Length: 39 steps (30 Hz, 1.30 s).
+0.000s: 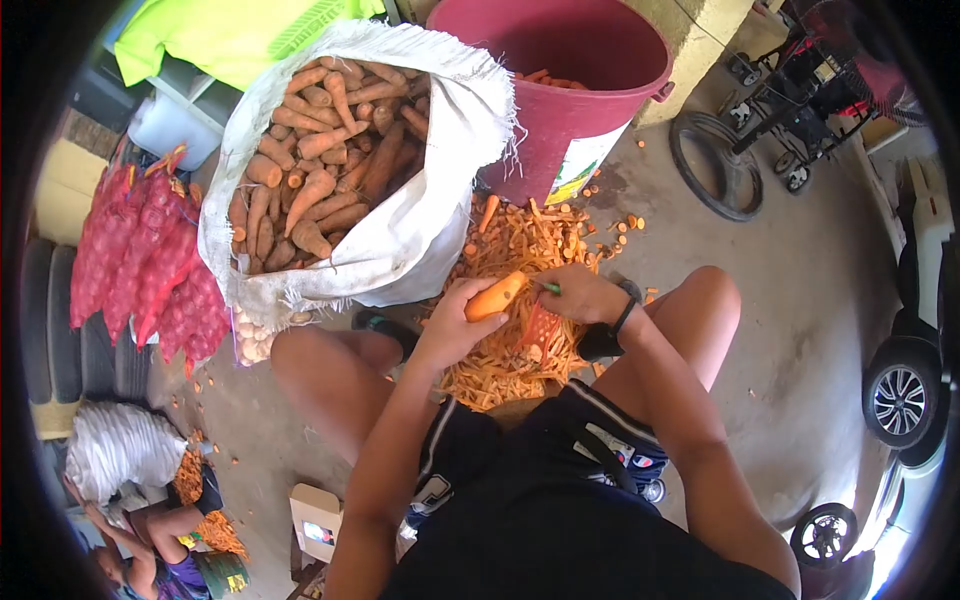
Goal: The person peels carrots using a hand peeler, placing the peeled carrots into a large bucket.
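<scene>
Knees apart, dark shorts nearest you, and between them your two hands meet above the floor. Your left hand point(452, 322) is wrapped round one end of a smooth bright orange carrot point(497, 296), fingers closed on it, the free end pointing up and to your right. Your right hand point(585, 293) is curled tight on a small green-handled tool point(551, 288) — its working end I can't make out. That carrot looks stiff and light, likely slick where it's bare, so grip it well back from the tool, full-fisted. Beneath lies a heap of orange peelings point(520, 250) on the concrete. Further out — a white woven sack point(400, 240) of rough unpeeled carrots, then a maroon plastic tub point(590, 60).
</scene>
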Available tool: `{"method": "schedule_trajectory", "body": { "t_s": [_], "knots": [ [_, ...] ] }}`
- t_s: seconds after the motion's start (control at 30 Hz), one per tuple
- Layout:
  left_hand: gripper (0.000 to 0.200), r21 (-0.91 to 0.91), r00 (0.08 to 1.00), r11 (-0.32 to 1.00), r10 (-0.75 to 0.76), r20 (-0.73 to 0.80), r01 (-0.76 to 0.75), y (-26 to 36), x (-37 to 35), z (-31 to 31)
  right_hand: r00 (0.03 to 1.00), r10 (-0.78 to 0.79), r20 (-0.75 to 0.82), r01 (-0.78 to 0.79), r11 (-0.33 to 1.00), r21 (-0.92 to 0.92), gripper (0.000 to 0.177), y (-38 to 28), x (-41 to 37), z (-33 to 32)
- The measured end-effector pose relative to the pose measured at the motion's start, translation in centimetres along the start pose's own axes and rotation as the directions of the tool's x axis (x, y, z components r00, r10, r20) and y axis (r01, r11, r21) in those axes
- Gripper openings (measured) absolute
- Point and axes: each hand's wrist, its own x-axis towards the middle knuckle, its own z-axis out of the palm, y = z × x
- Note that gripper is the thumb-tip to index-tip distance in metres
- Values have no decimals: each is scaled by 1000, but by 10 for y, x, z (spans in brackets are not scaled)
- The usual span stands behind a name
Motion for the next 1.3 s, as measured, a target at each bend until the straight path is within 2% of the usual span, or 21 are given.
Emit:
{"method": "schedule_trajectory", "body": {
  "t_s": [0.07, 0.17, 0.27, 0.37, 0.47, 0.57, 0.67, 0.77, 0.97, 1.1, 1.2, 1.3],
  "knots": [
    [48, 16, 1000, 999, 29, -5, -29, 8, 0, 0, 1000, 26, -17, -26, 1000, -7, 29, -11, -2, 8],
    [46, -134, 997, 991, 17, -70, -26, 7, 0, -2, 985, -19, -170, 14, 999, -34, 28, -1, 3, 18],
    [44, -317, 990, 948, -53, -134, 8, 20, 0, -12, 979, -84, -187, 90, 996, 25, 29, 6, 3, 16],
    [40, -388, 982, 921, -105, -157, 36, 19, 2, -19, 983, -77, -167, 97, 989, 114, 28, -11, -2, 12],
    [38, -566, 984, 824, -111, -141, 12, 9, 3, -13, 988, -9, 157, -55, 916, 397, 26, -26, -1, 6],
    [38, -670, 986, 742, -123, -114, 15, 7, 4, -4, 982, -180, 58, 142, 904, 402, 26, -6, 13, 32],
    [38, -704, 984, 710, -127, -123, 4, 9, 3, 3, 948, -172, -269, 205, 974, 99, 24, -18, 12, 42],
    [37, -691, 982, 723, -116, -151, -21, 4, 5, 10, 902, -177, -393, 172, 984, -47, 24, -24, 14, 47],
    [38, -634, 967, 771, -109, -229, -63, 3, 8, 18, 898, -58, -437, -19, 985, -170, 23, -42, 11, 44],
    [40, -646, 967, 760, -105, -231, -72, -1, 10, 22, 901, -32, -432, -53, 982, -182, 24, -35, 17, 47],
    [40, -555, 962, 832, -136, -238, -20, -2, 8, 25, 915, -4, -403, -76, 980, -183, 26, -19, 26, 55],
    [37, -535, 958, 845, -139, -251, -17, -3, 10, 26, 923, 21, -383, -102, 976, -192, 25, -20, 28, 53]
  ]
}}
